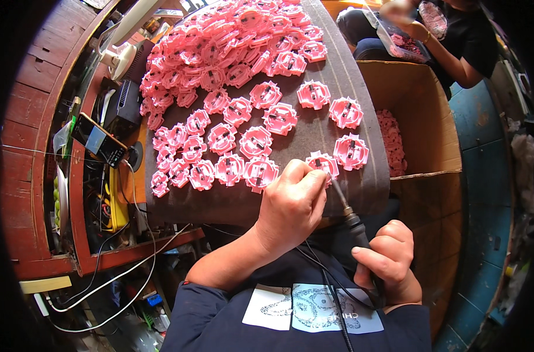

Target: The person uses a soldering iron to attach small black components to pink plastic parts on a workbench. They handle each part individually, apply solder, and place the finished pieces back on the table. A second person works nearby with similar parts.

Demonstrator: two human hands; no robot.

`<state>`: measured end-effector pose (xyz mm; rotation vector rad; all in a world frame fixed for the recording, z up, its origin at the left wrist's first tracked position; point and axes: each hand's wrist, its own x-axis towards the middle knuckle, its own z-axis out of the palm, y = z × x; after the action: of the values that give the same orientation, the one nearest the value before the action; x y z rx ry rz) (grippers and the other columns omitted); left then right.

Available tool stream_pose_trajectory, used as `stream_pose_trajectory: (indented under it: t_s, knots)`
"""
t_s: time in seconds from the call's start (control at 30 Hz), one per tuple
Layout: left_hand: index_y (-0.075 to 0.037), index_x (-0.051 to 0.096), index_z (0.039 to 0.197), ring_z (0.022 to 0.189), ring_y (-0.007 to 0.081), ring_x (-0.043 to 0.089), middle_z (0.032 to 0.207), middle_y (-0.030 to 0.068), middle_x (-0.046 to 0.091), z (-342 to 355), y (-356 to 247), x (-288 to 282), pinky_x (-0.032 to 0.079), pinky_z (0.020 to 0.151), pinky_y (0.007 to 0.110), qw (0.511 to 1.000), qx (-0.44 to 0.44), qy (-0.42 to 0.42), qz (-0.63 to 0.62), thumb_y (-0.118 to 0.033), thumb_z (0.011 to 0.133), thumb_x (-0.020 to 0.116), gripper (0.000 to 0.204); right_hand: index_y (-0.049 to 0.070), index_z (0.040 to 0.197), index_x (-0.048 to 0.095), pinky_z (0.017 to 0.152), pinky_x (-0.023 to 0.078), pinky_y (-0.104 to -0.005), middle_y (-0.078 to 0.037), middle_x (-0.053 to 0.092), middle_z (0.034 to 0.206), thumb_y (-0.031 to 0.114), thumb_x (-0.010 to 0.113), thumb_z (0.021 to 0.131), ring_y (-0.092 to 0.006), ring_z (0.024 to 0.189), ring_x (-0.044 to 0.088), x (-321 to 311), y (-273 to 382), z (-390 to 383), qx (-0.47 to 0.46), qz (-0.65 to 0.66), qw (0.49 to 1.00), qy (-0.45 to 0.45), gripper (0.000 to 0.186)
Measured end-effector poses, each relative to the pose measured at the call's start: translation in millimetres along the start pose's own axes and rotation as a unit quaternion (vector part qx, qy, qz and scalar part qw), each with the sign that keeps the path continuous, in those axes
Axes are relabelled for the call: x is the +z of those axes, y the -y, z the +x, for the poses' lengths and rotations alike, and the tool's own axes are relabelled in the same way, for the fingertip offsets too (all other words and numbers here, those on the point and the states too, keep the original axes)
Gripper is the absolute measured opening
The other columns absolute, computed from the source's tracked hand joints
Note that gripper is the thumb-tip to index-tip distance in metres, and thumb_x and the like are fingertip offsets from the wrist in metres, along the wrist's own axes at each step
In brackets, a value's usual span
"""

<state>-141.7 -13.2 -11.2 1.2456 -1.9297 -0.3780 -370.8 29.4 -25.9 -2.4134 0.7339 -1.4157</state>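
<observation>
My right hand (pixel 391 258) is closed around the dark handle of a soldering iron (pixel 355 226). Its metal tip points up and left to a pink plastic part (pixel 321 162) at the table's near edge. Over that same part, the thumb and fingers of my left hand (pixel 293 202) are pinched together; what they hold, if anything, is hidden. Similar pink parts with small dark pieces in their middles lie spread out in loose rows, one (pixel 351 152) just right of the part and another (pixel 261 173) left of my left hand.
A large heap of pink parts (pixel 220 50) covers the far side of the cloth-topped table (pixel 360 190). On the right stands an open cardboard box (pixel 422 88) with pink pieces inside. Another person (pixel 478 47) sits beyond it. At left are a phone (pixel 99 141) and cables.
</observation>
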Motion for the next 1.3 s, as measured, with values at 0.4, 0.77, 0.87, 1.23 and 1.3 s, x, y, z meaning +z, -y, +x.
stream_pose_trajectory:
  t_s: [0.4, 0.77, 0.87, 1.23, 1.3]
  knots:
    - [-0.003, 0.07, 0.102, 0.08, 0.033, 0.068, 0.095, 0.0149, 0.063, -2, -1, -1, 0.058, 0.069, 0.042, 1.0, -0.007, 0.012, 0.013, -0.001, 0.088, 0.074, 0.015, 0.007, 0.128, 0.064, 0.061, 0.051, -0.0375, -0.009, 0.064, 0.087, 0.005, 0.074, 0.097, -0.0251, 0.068, 0.06, 11, -1, -2, 0.079, -0.03, 0.989, -0.12, 0.033]
    - [-0.002, 0.073, 0.102, 0.072, 0.0285, 0.068, 0.093, 0.0132, 0.064, -2, 0, 0, 0.055, 0.062, 0.037, 1.0, -0.013, 0.01, 0.004, 0.004, 0.088, 0.076, 0.016, 0.002, 0.123, 0.062, 0.071, 0.056, -0.0408, -0.02, 0.074, 0.104, 0.001, 0.076, 0.093, -0.0336, 0.084, 0.071, 44, -34, 14, 0.041, -0.055, 0.987, -0.148, 0.033]
    - [-0.002, 0.073, 0.103, 0.074, 0.0297, 0.069, 0.093, 0.0136, 0.065, -2, 1, 1, 0.056, 0.063, 0.038, 1.0, 0.002, -0.001, 0.013, 0.003, 0.087, 0.077, 0.017, 0.006, 0.13, 0.055, 0.101, 0.046, -0.053, -0.027, 0.07, 0.128, 0.015, 0.084, 0.088, -0.0438, 0.115, 0.066, 57, -41, 21, 0.062, -0.104, 0.979, -0.161, 0.052]
    - [-0.001, 0.074, 0.105, 0.076, 0.0317, 0.07, 0.093, 0.0152, 0.066, -2, 1, -1, 0.057, 0.064, 0.04, 1.0, -0.007, 0.01, 0.011, 0.0, 0.089, 0.077, 0.017, 0.007, 0.131, 0.055, 0.107, 0.039, -0.0529, -0.027, 0.069, 0.136, 0.015, 0.081, 0.085, -0.0466, 0.127, 0.06, 64, -40, 36, 0.086, -0.11, 0.985, -0.1, 0.054]
    - [-0.001, 0.074, 0.106, 0.076, 0.0317, 0.07, 0.094, 0.0152, 0.066, -3, 1, -1, 0.057, 0.064, 0.04, 1.0, -0.004, 0.006, 0.01, 0.0, 0.089, 0.077, 0.018, 0.006, 0.131, 0.055, 0.108, 0.039, -0.0528, -0.027, 0.069, 0.135, 0.015, 0.08, 0.085, -0.0463, 0.128, 0.06, 64, -40, 36, 0.089, -0.106, 0.985, -0.103, 0.054]
